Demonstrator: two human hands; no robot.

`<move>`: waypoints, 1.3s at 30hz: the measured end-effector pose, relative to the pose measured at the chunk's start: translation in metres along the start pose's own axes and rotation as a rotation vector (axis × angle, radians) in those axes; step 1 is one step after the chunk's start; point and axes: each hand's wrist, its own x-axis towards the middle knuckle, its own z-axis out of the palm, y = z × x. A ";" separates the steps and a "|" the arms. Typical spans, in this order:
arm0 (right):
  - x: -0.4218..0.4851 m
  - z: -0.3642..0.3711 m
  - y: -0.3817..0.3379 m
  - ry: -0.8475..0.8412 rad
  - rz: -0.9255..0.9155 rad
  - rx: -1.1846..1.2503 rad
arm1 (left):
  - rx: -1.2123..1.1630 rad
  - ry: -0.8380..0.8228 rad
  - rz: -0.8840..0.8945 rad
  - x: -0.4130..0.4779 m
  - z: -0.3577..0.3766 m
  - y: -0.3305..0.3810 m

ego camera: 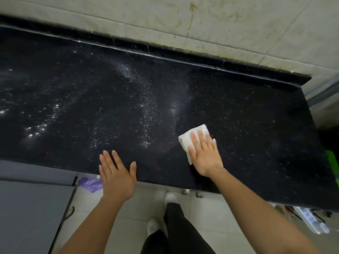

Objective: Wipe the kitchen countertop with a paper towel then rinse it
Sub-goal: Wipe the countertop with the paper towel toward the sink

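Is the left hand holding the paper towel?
No, the right hand presses the paper towel on the countertop; the left hand is empty.

paper towel [190, 138] on countertop [256, 125], right side

- The left hand [117, 178] and right hand [205, 154], both at the front of the worktop [238, 107], are bare, with short nails on the fingers [201, 138].
- The forearms [91, 226] are uncovered from the wrists, near the worktop's front edge, down to the bottom of the view.
- Plain, loose black trousers [176, 226] cover both legs below the worktop's front edge.
- The white shoes [170, 197] have rounded toes. One is close under the worktop's front edge and the other is farther back.
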 end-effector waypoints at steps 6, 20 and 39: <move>0.034 -0.014 -0.028 -0.001 0.185 0.096 | -0.020 0.011 -0.004 0.002 0.001 -0.001; 0.092 -0.031 -0.011 0.066 -0.379 -0.189 | 0.058 -0.087 -0.086 -0.001 -0.009 0.003; 0.081 -0.024 -0.019 -0.008 -0.907 -0.283 | 0.107 -0.147 -0.121 0.000 -0.015 0.009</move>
